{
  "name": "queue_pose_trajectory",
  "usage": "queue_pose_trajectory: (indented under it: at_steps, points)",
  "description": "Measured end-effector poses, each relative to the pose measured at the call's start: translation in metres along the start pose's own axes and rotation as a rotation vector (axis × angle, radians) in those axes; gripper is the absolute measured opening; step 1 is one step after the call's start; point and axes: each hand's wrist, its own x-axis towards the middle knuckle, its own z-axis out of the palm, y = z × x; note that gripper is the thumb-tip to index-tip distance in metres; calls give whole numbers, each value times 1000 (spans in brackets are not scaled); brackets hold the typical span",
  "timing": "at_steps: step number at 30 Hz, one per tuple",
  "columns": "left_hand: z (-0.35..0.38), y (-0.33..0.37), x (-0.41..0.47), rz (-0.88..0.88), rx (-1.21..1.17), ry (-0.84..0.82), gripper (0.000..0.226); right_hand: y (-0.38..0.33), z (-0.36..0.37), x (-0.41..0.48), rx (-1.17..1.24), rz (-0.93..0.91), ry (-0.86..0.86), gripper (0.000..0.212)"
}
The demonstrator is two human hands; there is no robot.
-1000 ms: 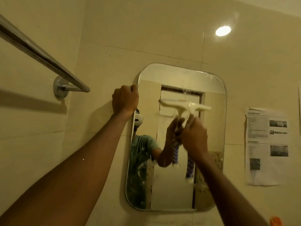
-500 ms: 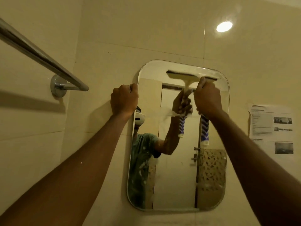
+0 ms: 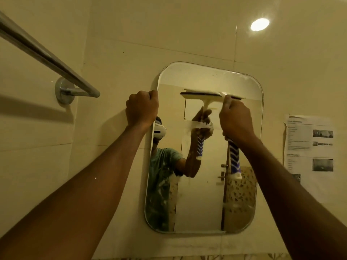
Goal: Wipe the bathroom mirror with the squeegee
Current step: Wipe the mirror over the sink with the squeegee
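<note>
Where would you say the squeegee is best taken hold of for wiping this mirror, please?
By its blue-and-white handle, coming from below with a fist wrapped round it, as the right hand does. The handle hangs down from the wide blade lying level across the mirror, so a low grip should leave the blade free to press on the glass.

Towel rail (image 3: 47, 57), wall notice (image 3: 309, 147), ceiling lamp (image 3: 259, 24)

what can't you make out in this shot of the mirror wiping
Head view:
- Text on the paper sheet: too small and blurred.
- Middle of the squeegee handle: hidden by the right hand.
- Left edge of the mirror: partly covered by the left hand.
- Far end of the towel rail: cut off by the left frame edge.
</note>
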Motion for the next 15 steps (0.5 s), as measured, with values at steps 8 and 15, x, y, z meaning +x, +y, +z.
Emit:
queue_pose_trajectory:
  at_steps: [8, 15]
  points:
    - [3, -4, -3, 19, -14, 29, 48, 43, 45, -90, 48, 43, -50, 41]
    - [-4, -5, -12, 10, -25, -26, 52, 51, 30, -152, 58, 116, -163, 40]
